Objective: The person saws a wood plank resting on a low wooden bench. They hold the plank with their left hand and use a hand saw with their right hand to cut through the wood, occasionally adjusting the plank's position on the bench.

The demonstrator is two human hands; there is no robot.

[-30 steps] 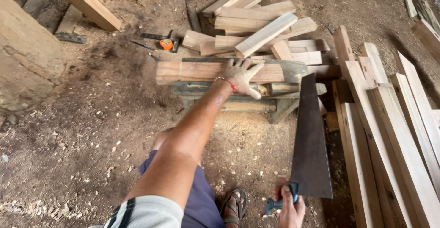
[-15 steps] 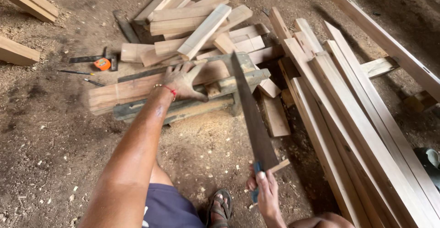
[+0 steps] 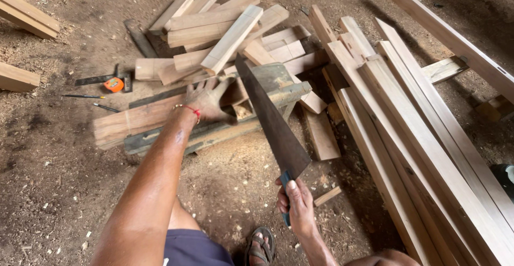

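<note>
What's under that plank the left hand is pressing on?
Under the plank sits a low wooden sawhorse, its beam showing. The left hand and saw cover the rest.

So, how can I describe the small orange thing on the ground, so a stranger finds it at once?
Start at the pile of short wood blocks. Left of it, on the dirt beside a dark square, lies the tape measure. It is the only bright orange, rounded thing among brown wood.
</note>
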